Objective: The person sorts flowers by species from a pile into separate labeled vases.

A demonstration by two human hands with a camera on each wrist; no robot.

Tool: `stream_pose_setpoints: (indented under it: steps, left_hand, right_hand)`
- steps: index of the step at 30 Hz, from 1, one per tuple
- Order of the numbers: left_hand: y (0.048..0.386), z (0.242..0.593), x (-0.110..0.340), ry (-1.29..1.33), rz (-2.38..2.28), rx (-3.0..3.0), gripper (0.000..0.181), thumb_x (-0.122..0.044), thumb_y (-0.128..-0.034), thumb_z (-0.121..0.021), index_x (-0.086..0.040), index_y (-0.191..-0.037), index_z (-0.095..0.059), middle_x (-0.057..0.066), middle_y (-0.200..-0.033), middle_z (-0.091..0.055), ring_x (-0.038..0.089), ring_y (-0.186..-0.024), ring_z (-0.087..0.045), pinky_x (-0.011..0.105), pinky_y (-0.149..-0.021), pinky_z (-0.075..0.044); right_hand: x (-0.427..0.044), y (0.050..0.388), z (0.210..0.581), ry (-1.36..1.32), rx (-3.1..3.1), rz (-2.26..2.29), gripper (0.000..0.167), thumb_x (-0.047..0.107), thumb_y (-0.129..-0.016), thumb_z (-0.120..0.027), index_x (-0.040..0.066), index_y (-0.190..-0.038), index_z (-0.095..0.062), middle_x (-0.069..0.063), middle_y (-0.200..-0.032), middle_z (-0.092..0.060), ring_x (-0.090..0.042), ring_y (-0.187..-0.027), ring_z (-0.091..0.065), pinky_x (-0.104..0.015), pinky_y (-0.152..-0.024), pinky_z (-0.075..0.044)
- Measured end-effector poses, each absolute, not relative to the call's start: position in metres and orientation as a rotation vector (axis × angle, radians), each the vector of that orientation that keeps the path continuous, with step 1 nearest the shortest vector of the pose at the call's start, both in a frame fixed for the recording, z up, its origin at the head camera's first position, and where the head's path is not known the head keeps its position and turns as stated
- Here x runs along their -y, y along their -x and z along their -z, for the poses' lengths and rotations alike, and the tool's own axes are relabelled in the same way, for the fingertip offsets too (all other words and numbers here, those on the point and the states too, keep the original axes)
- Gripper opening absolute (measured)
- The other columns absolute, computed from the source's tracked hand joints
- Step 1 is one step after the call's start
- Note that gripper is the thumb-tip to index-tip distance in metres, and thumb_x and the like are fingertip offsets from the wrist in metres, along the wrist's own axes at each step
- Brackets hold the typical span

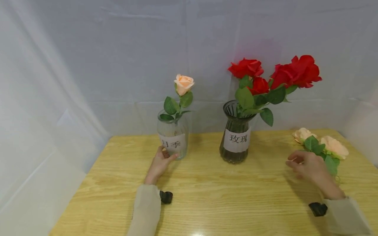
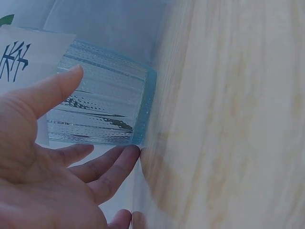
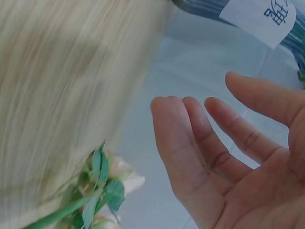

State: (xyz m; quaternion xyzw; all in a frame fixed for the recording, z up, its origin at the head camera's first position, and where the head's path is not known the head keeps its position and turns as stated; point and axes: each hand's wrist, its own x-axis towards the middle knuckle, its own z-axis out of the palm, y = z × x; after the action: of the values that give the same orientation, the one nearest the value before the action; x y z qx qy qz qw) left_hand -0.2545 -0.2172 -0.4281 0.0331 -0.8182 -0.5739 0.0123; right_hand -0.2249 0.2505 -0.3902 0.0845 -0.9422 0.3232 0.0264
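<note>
The left hand point(image 1: 159, 164) touches the lower part of a clear glass vase point(image 1: 181, 152), its thumb in front and the fingers at the left side; in the left wrist view the hand point(image 2: 57, 191) lies around the vase base point(image 2: 105, 95). One peach rose point(image 1: 184, 84) stands in that vase. Above the table at the right, the right hand point(image 1: 308, 165) is empty, fingers loosely bent, beside peach flowers point(image 1: 335, 147) lying on the table. The right wrist view shows this hand point(image 3: 228, 162) with thumb and fingers apart and the lying flowers' leaves point(image 3: 114, 193) below left.
A dark glass vase point(image 1: 234, 156) with a paper label holds several red roses point(image 1: 304, 70), between the two hands. The wooden table point(image 1: 206, 203) ends at a pale cloth backdrop point(image 1: 133, 65). White cloth also hangs at the left.
</note>
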Motion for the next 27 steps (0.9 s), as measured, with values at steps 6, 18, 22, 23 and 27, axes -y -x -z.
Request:
stream_pose_setpoints:
  steps: [6, 18, 22, 23, 27]
  left_hand:
    - [0.255, 0.429, 0.216, -0.109, 1.787, 2.557, 0.073, -0.016, -0.0986, -0.066, 0.011, -0.151, -0.023, 0.04, -0.143, -0.042, 0.051, -0.133, -0.044, 0.06, -0.109, -0.038]
    - [0.253, 0.428, 0.215, -0.096, 1.821, 2.54, 0.072, -0.014, -0.0991, -0.065, 0.012, -0.151, -0.022, 0.04, -0.144, -0.041, 0.051, -0.135, -0.042, 0.06, -0.11, -0.036]
    - [0.253, 0.428, 0.216, -0.092, 1.822, 2.545, 0.073, -0.015, -0.0991, -0.065, 0.012, -0.152, -0.022, 0.04, -0.144, -0.041, 0.051, -0.135, -0.042, 0.06, -0.11, -0.035]
    - [0.253, 0.427, 0.216, -0.09, 1.824, 2.546, 0.073, -0.015, -0.0992, -0.065, 0.011, -0.152, -0.022, 0.04, -0.144, -0.041, 0.051, -0.135, -0.042, 0.06, -0.11, -0.035]
    - [0.253, 0.426, 0.216, -0.095, 1.826, 2.544, 0.073, -0.014, -0.0991, -0.065, 0.011, -0.152, -0.021, 0.039, -0.143, -0.042, 0.05, -0.134, -0.042, 0.06, -0.11, -0.036]
  right_hand:
    - [-0.269, 0.225, 0.391, -0.239, 2.955, -0.936, 0.031, 0.012, -0.101, -0.063, -0.016, -0.113, -0.062, -0.033, -0.099, -0.066, -0.026, -0.066, -0.069, -0.038, -0.055, -0.057]
    - [-0.299, 0.22, 0.39, -0.238, 3.062, -0.819, 0.035, 0.017, -0.103, -0.061, -0.016, -0.114, -0.062, -0.028, -0.096, -0.069, -0.025, -0.068, -0.068, -0.044, -0.06, -0.056]
    - [-0.303, 0.217, 0.392, -0.205, 3.082, -0.806, 0.036, 0.017, -0.102, -0.061, -0.018, -0.112, -0.06, -0.031, -0.093, -0.068, -0.023, -0.061, -0.066, -0.039, -0.055, -0.055]
    - [-0.304, 0.216, 0.392, -0.191, 3.083, -0.79, 0.036, 0.017, -0.102, -0.061, -0.018, -0.111, -0.06, -0.031, -0.093, -0.068, -0.022, -0.061, -0.066, -0.039, -0.054, -0.055]
    - [-0.31, 0.213, 0.395, -0.139, 3.075, -0.753, 0.037, 0.018, -0.101, -0.062, -0.017, -0.109, -0.06, -0.033, -0.093, -0.068, -0.025, -0.06, -0.067, -0.042, -0.054, -0.054]
